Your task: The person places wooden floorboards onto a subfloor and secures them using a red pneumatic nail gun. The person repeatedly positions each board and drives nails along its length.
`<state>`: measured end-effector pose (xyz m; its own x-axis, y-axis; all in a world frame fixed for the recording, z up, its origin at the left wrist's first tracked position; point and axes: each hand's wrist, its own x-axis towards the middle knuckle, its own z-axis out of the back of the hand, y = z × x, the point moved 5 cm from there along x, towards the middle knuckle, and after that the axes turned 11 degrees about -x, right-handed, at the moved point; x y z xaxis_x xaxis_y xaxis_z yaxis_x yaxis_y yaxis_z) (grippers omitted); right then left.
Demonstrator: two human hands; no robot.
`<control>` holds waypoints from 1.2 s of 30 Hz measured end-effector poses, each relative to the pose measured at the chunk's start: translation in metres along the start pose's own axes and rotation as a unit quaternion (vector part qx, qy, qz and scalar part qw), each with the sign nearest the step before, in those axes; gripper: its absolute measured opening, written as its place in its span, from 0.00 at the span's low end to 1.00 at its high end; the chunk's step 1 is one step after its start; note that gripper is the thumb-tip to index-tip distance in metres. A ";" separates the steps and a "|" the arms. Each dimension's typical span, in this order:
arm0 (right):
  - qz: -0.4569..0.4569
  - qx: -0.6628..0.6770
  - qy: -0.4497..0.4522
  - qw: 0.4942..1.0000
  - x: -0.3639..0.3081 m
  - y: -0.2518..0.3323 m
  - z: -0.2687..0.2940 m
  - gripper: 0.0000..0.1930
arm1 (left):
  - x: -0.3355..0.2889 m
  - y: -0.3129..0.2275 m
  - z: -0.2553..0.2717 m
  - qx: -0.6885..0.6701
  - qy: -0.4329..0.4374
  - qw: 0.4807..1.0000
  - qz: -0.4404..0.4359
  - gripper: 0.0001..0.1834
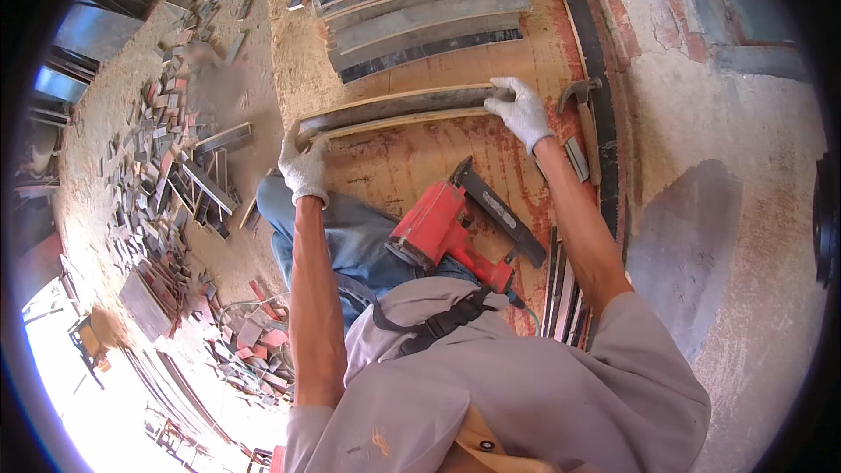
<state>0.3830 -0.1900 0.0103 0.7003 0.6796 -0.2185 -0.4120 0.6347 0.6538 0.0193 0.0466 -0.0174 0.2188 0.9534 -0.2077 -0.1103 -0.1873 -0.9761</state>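
A long wooden strip with a dark face and pale edges lies crosswise in front of me, low over the brown board. My left hand, in a white knit glove, is closed on its left end. At the far end my right hand, gloved alike, pinches the strip between thumb and fingers. Nearer my body rests a red nail gun with a black magazine, by my bent knee. A claw hammer lies to the right of my right hand.
Beyond the strip, several similar dark strips lie side by side. Small wood offcuts litter the floor on the left. More narrow strips lie beside my right elbow. A worn wall runs along the right.
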 end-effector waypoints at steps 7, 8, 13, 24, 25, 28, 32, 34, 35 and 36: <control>0.070 -0.028 -0.043 0.996 0.019 0.018 -0.004 0.15 | -0.001 0.008 0.002 -0.024 0.010 1.000 0.015 0.36; 0.045 -0.029 0.002 0.999 0.020 0.020 -0.006 0.15 | -0.005 0.002 0.002 0.004 0.009 1.000 0.010 0.35; 0.068 0.024 0.010 0.997 0.024 0.010 0.002 0.17 | -0.004 0.007 0.005 -0.021 0.001 1.000 -0.004 0.34; -0.001 0.251 0.015 0.968 0.015 -0.006 0.027 0.14 | 0.006 0.017 0.007 -0.003 -0.013 1.000 -0.007 0.33; 0.045 0.176 0.004 0.983 0.016 -0.003 0.027 0.15 | 0.006 0.009 0.006 0.041 -0.008 0.999 -0.017 0.35; 0.056 0.023 0.068 0.996 0.016 0.001 0.016 0.18 | 0.003 -0.005 -0.004 0.045 0.007 0.999 0.005 0.37; 0.107 0.014 0.000 0.994 0.014 -0.005 0.002 0.23 | 0.006 -0.017 -0.004 0.062 0.059 0.996 0.010 0.34; 0.034 -0.039 -0.121 0.991 0.004 -0.018 0.008 0.29 | 0.009 -0.012 -0.004 0.034 0.055 0.998 -0.012 0.32; -0.024 -0.039 -0.115 0.992 0.001 -0.026 0.005 0.30 | 0.010 -0.012 -0.002 0.053 0.051 0.997 -0.010 0.32; -0.083 -0.039 -0.110 0.990 -0.003 -0.034 0.001 0.31 | 0.011 -0.011 -0.002 0.071 0.047 0.996 -0.009 0.31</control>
<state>0.3956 -0.2138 -0.0107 0.8685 0.4725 -0.1501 -0.3178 0.7630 0.5628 0.0248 0.0588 -0.0093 0.3111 0.9287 -0.2019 -0.2410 -0.1284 -0.9620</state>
